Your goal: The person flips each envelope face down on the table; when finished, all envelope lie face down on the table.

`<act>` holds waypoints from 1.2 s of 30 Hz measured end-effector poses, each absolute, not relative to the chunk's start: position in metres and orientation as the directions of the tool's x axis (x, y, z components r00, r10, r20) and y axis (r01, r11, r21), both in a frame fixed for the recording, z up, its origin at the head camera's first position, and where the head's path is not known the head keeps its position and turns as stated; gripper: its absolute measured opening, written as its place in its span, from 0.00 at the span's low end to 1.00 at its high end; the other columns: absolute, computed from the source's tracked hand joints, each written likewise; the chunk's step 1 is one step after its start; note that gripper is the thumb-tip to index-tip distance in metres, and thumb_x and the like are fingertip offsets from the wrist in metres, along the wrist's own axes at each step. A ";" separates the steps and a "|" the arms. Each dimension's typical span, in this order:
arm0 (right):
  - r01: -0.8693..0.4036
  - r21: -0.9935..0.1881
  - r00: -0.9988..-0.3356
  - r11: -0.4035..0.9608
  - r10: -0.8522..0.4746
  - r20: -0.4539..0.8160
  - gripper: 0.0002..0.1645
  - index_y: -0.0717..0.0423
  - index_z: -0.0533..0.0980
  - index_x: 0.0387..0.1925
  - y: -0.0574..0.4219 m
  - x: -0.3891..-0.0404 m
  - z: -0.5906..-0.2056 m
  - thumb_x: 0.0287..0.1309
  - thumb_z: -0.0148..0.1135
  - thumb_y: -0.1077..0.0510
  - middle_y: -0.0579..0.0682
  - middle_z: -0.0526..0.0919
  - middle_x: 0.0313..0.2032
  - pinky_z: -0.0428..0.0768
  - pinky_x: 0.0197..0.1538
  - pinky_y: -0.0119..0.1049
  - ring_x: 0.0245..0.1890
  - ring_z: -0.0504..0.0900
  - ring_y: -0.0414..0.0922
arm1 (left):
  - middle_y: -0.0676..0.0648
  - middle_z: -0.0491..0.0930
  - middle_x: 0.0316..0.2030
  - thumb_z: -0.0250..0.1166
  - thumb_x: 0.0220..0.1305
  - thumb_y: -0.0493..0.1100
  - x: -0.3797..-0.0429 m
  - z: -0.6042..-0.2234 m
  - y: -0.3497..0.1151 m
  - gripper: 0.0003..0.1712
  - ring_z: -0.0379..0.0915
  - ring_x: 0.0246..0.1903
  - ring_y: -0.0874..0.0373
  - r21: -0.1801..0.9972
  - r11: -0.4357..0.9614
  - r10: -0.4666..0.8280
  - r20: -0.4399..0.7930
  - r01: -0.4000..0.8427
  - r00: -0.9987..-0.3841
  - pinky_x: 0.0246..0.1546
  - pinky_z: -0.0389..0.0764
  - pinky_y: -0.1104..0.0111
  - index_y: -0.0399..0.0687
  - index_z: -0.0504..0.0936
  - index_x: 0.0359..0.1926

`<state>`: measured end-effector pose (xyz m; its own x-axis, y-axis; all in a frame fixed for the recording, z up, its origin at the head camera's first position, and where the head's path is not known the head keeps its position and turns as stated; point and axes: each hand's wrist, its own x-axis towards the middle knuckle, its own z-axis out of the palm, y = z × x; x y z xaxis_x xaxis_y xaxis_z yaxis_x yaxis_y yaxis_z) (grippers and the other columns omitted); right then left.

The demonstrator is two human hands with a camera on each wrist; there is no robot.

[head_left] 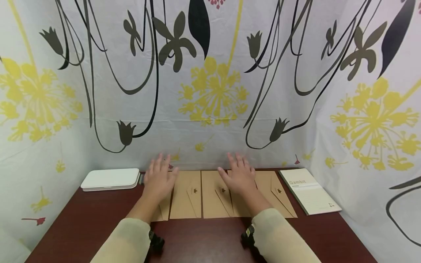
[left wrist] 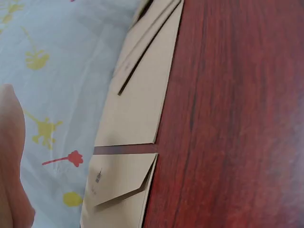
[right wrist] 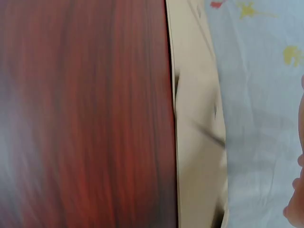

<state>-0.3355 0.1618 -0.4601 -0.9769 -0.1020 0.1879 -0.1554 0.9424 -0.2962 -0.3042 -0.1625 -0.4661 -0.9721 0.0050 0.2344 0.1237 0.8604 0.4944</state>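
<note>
Several brown kraft envelopes (head_left: 180, 197) lie in a row along the back of the table, their pointed flaps and small dark printed marks showing. My left hand (head_left: 159, 180) is stretched out over the left end of the row with its fingers extended. Farther right, my right hand (head_left: 241, 178) overlaps the envelopes in the head view, fingers straight and spread, holding nothing. In the left wrist view, a narrow gap separates two envelopes (left wrist: 137, 118), and part of the left hand (left wrist: 12, 166) shows at the edge. The right wrist view catches blurred envelopes (right wrist: 194, 95).
A white flat case (head_left: 110, 179) lies at the back left, with a small grey item partly hidden beside it. On the right is a notepad (head_left: 310, 191) marked "Gambit". Patterned fabric (head_left: 213, 138) hangs behind the dark red wooden table (head_left: 200, 241).
</note>
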 end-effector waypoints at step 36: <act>-0.085 -0.969 -0.953 0.232 -0.302 0.011 0.36 0.42 0.73 0.74 -0.011 -0.276 -0.464 0.67 0.71 0.50 0.59 0.77 0.71 0.89 0.55 0.47 0.68 0.81 0.57 | 0.32 0.57 0.83 0.34 0.81 0.73 -0.254 -0.476 -0.237 0.48 0.50 0.83 0.33 0.854 0.482 -0.200 -0.109 -0.194 -0.974 0.82 0.55 0.37 0.43 0.57 0.84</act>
